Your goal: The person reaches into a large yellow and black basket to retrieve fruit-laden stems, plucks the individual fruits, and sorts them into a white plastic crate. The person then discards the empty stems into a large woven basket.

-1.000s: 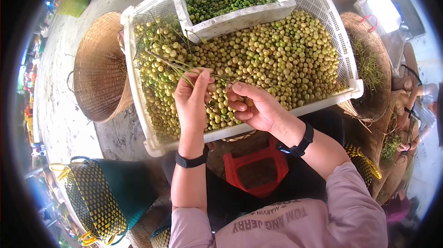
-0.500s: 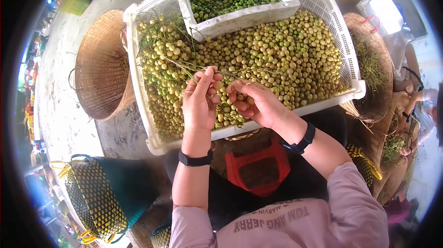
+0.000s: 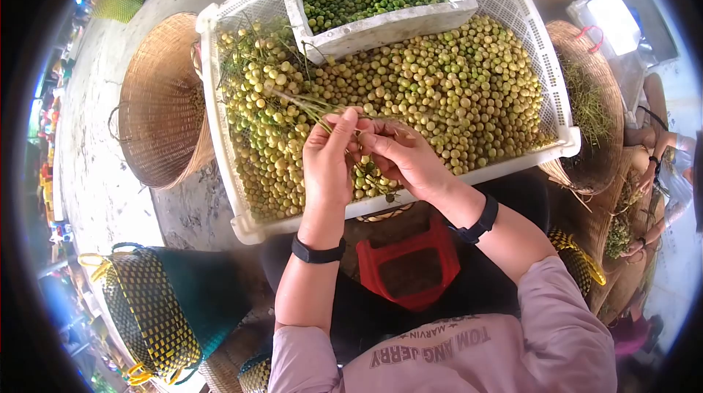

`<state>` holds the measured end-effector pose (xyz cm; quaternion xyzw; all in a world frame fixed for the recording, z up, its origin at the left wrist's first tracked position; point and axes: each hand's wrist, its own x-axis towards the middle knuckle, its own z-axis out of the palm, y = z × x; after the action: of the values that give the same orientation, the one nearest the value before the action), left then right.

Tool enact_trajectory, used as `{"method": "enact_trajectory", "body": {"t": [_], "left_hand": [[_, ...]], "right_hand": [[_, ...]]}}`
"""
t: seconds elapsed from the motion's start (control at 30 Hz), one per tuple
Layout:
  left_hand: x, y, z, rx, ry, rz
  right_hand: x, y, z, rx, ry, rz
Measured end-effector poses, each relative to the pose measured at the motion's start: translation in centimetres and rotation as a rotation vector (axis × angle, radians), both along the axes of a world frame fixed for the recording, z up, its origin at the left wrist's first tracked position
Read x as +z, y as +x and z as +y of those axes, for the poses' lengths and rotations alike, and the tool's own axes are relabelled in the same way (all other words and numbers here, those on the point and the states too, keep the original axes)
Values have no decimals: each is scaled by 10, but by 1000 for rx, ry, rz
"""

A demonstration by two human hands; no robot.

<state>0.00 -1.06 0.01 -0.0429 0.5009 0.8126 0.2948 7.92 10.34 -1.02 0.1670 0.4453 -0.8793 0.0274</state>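
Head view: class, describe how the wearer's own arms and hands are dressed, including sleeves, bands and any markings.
The left hand and right hand are bare, without gloves. Each wrist carries a black band: left wristband, right wristband. The short, loose sleeves are pale pinkish-mauve, like the shirt, whose front bears darker lettering.

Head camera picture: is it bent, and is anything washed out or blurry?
In the head view, the edges curve fisheye-like into black corners; glare bleaches the floor at left and a white rectangle at upper right; the far-left background looks smeared; the yellowish fruits look fairly clear.
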Motion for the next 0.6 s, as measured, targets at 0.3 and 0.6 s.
{"method": "enact_trajectory", "body": {"t": [0.3, 0.6], "left_hand": [[1, -19, -18, 46, 262, -173], [5, -13, -12, 61, 141, -70]], "right_hand": [[-5, 4, 12, 119, -215, 12], [-1, 3, -1, 208, 92, -45]]}}
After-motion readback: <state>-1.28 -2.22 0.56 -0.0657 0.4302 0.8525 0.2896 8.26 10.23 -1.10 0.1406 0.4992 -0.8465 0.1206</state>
